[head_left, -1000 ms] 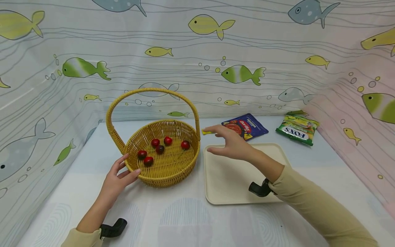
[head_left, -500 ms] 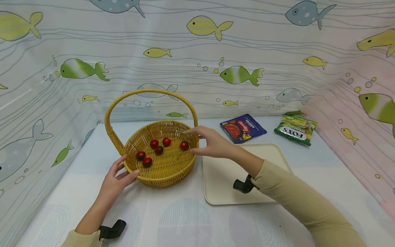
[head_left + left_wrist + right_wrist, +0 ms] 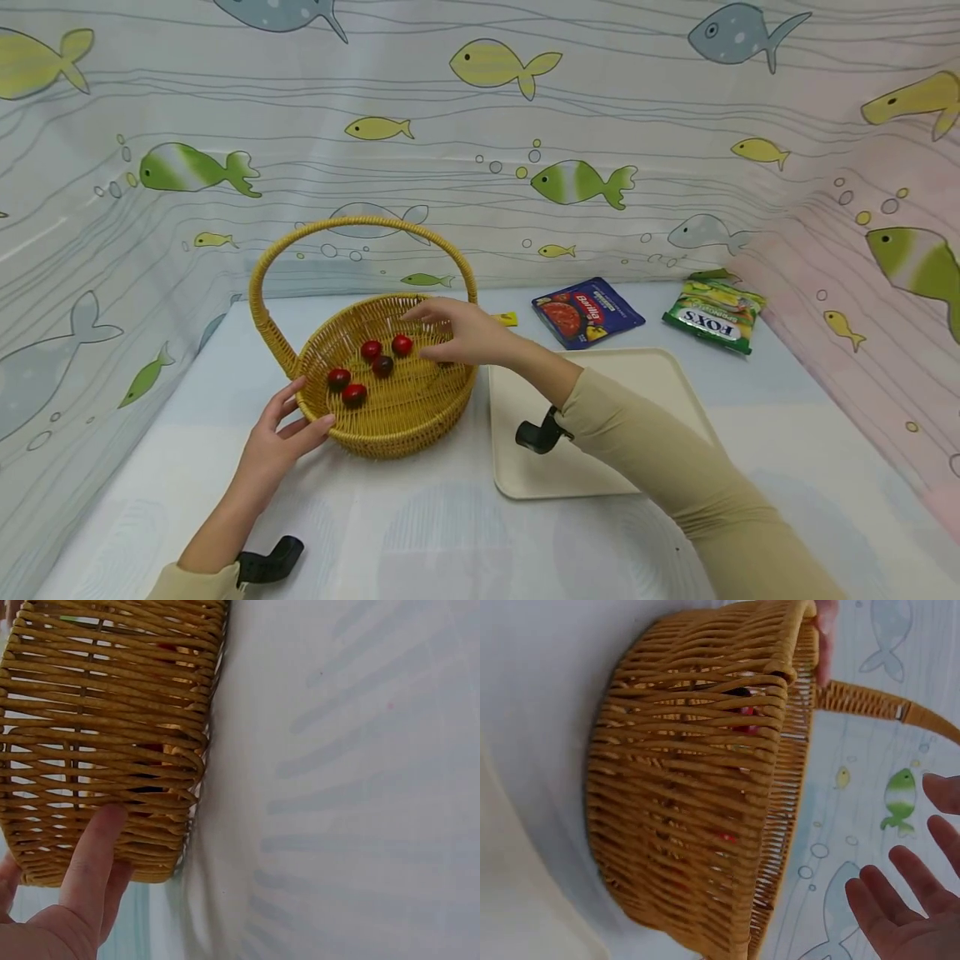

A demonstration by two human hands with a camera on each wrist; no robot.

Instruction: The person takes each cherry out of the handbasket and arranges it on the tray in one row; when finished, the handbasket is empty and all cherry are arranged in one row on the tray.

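Observation:
A yellow wicker basket (image 3: 390,412) with a tall arched handle (image 3: 360,223) stands on the table, several small red fruits (image 3: 370,349) lying inside. My left hand (image 3: 281,433) rests against its near-left wall (image 3: 97,735), thumb and fingers spread along the weave. My right hand (image 3: 453,329) hovers over the basket's right side with fingers straight and spread, holding nothing; it hides one fruit. The right wrist view shows the basket wall (image 3: 690,795) from the side and my straight fingertips (image 3: 907,900).
A cream tray (image 3: 645,392) lies right of the basket under my right forearm. Behind it lie a blue sauce packet (image 3: 587,311), a green Fox's sweet bag (image 3: 714,315) and a small yellow piece (image 3: 507,318). Fish-print curtains wall in the table.
My right hand has travelled left from above the tray's far corner to over the basket's right side. The left hand and basket have stayed put.

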